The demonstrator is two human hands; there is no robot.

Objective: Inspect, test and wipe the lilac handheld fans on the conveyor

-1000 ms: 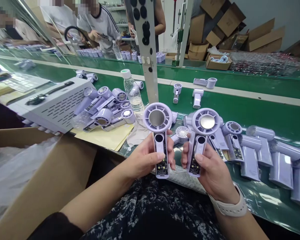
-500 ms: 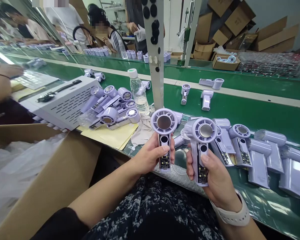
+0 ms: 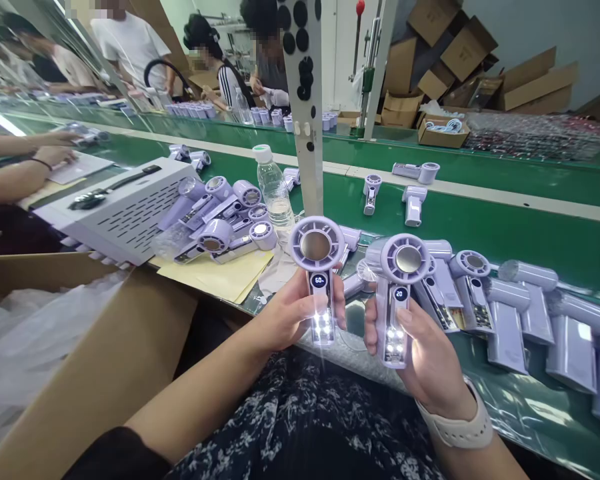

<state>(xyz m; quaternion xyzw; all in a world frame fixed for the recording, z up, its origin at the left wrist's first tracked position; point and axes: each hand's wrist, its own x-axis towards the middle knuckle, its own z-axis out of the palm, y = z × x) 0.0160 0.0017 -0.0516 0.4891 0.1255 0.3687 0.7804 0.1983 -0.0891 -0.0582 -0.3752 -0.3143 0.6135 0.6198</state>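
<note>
My left hand (image 3: 296,308) is closed round the handle of a lilac handheld fan (image 3: 317,243), thumb on its front below a small lit display reading about 60. A second lilac handheld fan (image 3: 406,259) is in my right hand (image 3: 427,340), its display reading 20, with the thumb pressed just under it. Both fans stand upright side by side, round heads facing me, and white lights glow in their lower handles. To the right lie several more lilac fans (image 3: 510,313), some wrapped in clear film. Another heap of fans (image 3: 230,210) rests at the left on yellow paper (image 3: 220,277).
A slotted metal box (image 3: 125,207) with a black cable stands left, near a water bottle (image 3: 276,190). A perforated post (image 3: 307,120) rises ahead beside the green conveyor (image 3: 470,210). An open carton (image 3: 145,347) holds plastic bags. Co-workers sit or stand beyond and left.
Displays and white lights have come on in both held fans. Both hands have shifted slightly left in view. At far left, a co-worker's hands have reached further over the papers.
</note>
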